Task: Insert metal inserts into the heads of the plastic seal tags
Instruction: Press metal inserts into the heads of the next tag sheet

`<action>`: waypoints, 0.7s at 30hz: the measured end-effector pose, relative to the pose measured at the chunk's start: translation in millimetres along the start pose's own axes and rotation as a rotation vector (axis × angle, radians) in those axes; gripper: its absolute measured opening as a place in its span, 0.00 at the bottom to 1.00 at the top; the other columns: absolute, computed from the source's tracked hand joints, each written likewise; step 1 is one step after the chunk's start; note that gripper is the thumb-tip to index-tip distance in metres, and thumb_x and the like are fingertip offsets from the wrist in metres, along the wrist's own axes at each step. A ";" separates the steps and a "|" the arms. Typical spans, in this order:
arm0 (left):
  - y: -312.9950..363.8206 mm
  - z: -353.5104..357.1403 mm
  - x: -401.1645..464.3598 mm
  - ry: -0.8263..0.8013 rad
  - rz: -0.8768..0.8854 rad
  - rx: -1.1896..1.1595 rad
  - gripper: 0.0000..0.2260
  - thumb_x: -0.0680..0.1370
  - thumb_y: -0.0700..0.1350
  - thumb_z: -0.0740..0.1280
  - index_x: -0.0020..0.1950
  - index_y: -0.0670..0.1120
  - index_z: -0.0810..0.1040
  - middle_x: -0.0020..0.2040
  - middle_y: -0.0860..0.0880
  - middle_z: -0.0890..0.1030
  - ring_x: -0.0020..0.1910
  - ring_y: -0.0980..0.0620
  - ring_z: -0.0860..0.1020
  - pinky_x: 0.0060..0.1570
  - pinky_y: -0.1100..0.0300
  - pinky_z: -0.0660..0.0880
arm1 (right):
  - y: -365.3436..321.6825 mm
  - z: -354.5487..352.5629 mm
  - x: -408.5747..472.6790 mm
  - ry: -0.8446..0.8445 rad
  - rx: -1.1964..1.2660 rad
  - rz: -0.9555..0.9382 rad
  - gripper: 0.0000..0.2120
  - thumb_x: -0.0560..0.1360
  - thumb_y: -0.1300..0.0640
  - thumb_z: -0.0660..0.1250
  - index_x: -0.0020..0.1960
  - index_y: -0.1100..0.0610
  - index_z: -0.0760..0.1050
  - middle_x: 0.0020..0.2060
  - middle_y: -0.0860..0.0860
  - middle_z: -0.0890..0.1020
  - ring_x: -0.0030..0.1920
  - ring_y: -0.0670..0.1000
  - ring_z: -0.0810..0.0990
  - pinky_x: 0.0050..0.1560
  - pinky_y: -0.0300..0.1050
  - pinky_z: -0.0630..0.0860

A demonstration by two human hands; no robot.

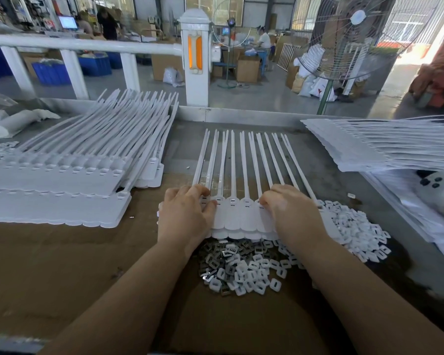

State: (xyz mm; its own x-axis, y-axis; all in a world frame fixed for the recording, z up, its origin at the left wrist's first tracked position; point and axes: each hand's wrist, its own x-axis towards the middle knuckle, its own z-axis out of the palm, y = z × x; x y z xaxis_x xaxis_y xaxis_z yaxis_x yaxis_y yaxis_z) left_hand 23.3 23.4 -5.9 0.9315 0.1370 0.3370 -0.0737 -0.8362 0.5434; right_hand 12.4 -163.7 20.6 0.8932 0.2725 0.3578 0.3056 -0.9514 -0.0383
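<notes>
A strip of white plastic seal tags (237, 213) lies flat in front of me on the cardboard, its long tails pointing away and its heads in a row. My left hand (186, 213) rests on the strip's left end, fingers curled over the leftmost heads. My right hand (290, 210) covers the right end, fingertips pressed down on a head near the middle; whether it pinches an insert is hidden. A loose heap of small metal and white inserts (244, 267) spreads under my wrists and off to the right (356, 231).
A big stack of seal tag strips (69, 175) fills the left of the cardboard-covered table (62, 265). Another stack (385, 144) lies at the right. A white railing (87, 47) and a standing fan (344, 39) are beyond the table's far edge.
</notes>
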 end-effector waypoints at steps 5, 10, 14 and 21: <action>-1.5 0.2 -0.5 -0.002 -0.004 0.002 0.13 0.77 0.54 0.63 0.59 0.53 0.75 0.60 0.54 0.76 0.62 0.49 0.64 0.59 0.54 0.61 | 1.2 1.1 3.7 0.051 0.084 0.052 0.08 0.76 0.65 0.62 0.51 0.60 0.78 0.45 0.52 0.79 0.48 0.51 0.75 0.49 0.47 0.74; -0.6 -0.3 -0.5 -0.008 0.001 0.012 0.13 0.77 0.54 0.63 0.60 0.53 0.75 0.60 0.54 0.76 0.62 0.50 0.64 0.60 0.53 0.62 | 2.0 3.8 2.3 0.144 0.198 0.100 0.06 0.76 0.62 0.63 0.48 0.61 0.78 0.43 0.53 0.81 0.46 0.52 0.77 0.47 0.45 0.75; 0.2 -1.0 -1.2 -0.010 0.002 0.002 0.13 0.77 0.54 0.63 0.60 0.53 0.75 0.61 0.54 0.76 0.62 0.50 0.64 0.59 0.53 0.61 | 0.8 3.6 -0.3 0.191 0.250 0.092 0.03 0.74 0.64 0.65 0.45 0.63 0.78 0.40 0.55 0.81 0.42 0.54 0.78 0.43 0.45 0.74; 1.6 -2.4 -0.9 -0.021 0.001 0.008 0.13 0.77 0.54 0.62 0.60 0.53 0.74 0.61 0.54 0.76 0.62 0.50 0.63 0.59 0.54 0.61 | 1.7 2.0 2.0 0.071 0.054 0.020 0.06 0.76 0.65 0.61 0.49 0.60 0.76 0.44 0.52 0.80 0.45 0.51 0.76 0.47 0.43 0.74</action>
State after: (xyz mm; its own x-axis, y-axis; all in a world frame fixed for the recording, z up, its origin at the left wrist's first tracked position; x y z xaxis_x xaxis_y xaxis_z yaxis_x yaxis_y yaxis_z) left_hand 21.5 23.2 -3.6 0.9387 0.1251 0.3211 -0.0717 -0.8404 0.5372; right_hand 15.4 -164.4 19.4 0.8743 0.2407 0.4216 0.3067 -0.9470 -0.0955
